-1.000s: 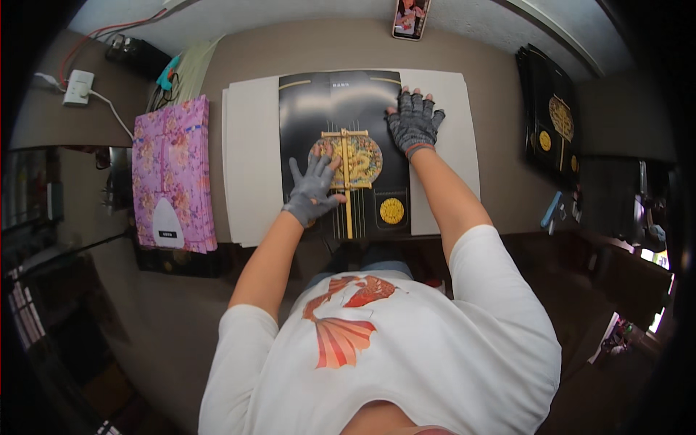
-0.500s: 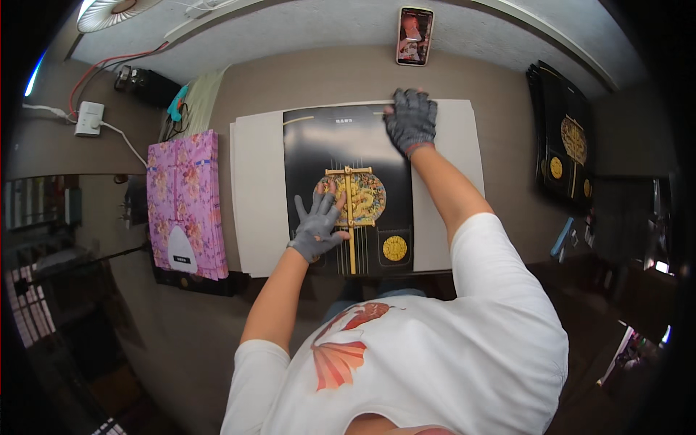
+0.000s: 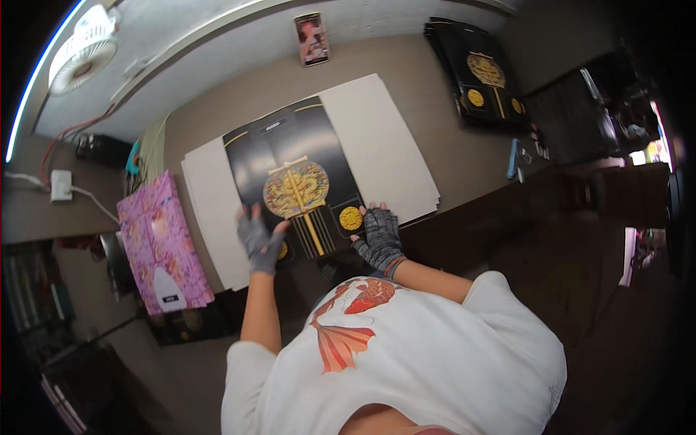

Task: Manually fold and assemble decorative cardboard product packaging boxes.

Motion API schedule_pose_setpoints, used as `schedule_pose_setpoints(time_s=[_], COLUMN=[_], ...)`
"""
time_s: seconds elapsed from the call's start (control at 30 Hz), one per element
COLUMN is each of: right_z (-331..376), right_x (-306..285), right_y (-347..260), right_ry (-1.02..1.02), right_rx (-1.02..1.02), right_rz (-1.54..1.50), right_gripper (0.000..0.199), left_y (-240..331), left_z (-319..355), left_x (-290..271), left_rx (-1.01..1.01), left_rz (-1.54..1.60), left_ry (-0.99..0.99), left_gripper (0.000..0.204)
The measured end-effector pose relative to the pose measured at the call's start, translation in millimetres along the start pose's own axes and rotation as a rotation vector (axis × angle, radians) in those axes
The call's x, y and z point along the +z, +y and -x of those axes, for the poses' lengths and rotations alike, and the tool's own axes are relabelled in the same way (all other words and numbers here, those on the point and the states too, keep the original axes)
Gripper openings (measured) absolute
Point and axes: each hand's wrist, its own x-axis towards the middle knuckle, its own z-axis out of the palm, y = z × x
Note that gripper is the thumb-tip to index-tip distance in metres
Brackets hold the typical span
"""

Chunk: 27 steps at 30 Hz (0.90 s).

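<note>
A glossy black printed sheet point(image 3: 250, 156), with a gold dragon medallion and round gold emblems, lies flat on a stack of pale grey board point(image 3: 380, 138). My left hand point(image 3: 257, 243), in a grey fingerless glove, is at the sheet's lower left edge. Its thumb and fingers are apart, and nothing is in it. Opposite, my right hand point(image 3: 379, 235), gloved in darker grey, rests by the lower right corner, just beside a gold emblem. Its fingers are stretched out and hold nothing. Whether the fingertips press on the sheet or the board, I cannot tell.
Several similar black printed pieces point(image 3: 464, 72) are stacked at the far right. Purple floral folders point(image 3: 163, 232) lie at the left. A phone point(image 3: 312, 40) leans against the wall, and a white fan point(image 3: 83, 61) stands far left near a cabled white adapter point(image 3: 61, 185).
My right hand has come down from the sheet's top right edge to its lower right corner. My left hand has moved off the medallion to the left edge. The view has turned.
</note>
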Motion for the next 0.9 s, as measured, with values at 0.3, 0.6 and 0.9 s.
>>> schedule_pose_setpoints(time_s=[0.3, 0.6, 0.9], right_z=[-9.1, -26.8, -79.2], right_x=[-65.9, -77.0, -191.2], right_y=[25.1, 80.2, 246.5], right_ry=[0.029, -0.145, 0.68], right_rx=[0.697, 0.966, 0.684], right_rz=[-1.641, -1.31, -1.458], right_gripper=[0.065, 0.022, 0.019], left_y=[-13.3, 127.6, 149.5], left_z=[38.2, 17.0, -8.5], left_x=[12.2, 51.7, 27.5], left_rx=[-0.718, -0.604, -0.352], left_rz=[1.169, 1.088, 0.917], left_ry=[-0.141, -0.655, -0.685], left_gripper=[0.049, 0.021, 0.06])
